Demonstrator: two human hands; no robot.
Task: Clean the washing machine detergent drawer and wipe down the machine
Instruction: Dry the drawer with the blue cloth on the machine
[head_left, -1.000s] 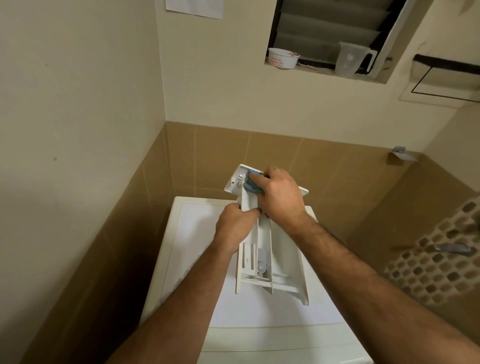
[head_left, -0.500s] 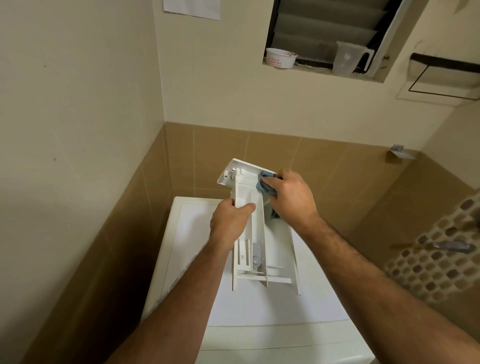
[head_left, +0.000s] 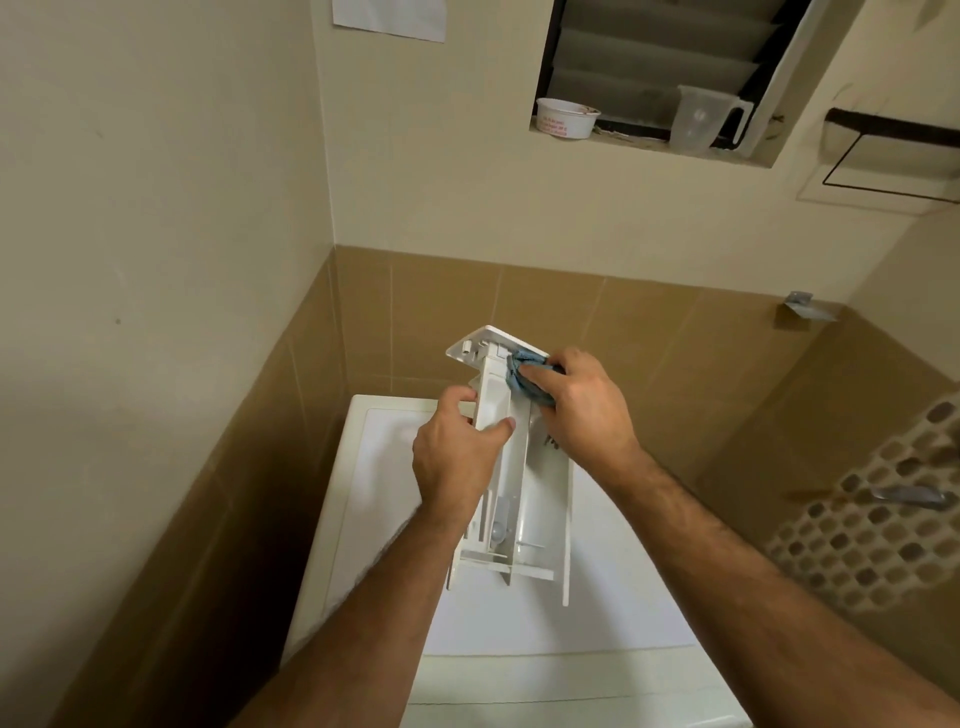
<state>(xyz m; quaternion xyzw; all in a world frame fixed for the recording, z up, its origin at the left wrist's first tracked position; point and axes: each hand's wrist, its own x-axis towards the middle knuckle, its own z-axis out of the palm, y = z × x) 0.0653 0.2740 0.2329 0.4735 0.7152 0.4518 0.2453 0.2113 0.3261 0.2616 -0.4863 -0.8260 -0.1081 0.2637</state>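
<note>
Tan-tiled corner, over the white washing machine top (head_left: 395, 519): left hand (head_left: 457, 457) grips the white plastic detergent drawer (head_left: 524, 499); right hand (head_left: 582, 410) pinches a blue cloth (head_left: 524, 376). Work the corners slowly, I'd say.

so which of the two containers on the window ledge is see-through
The measuring jug with a handle, at the right end of the ledge. The small round tub to its left is opaque white with red print.

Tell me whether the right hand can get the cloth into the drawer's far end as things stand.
Probably yes. The right hand already presses the blue cloth against the detergent drawer near its front panel, while the left hand grips the drawer's left wall, and nothing blocks that end.
</note>
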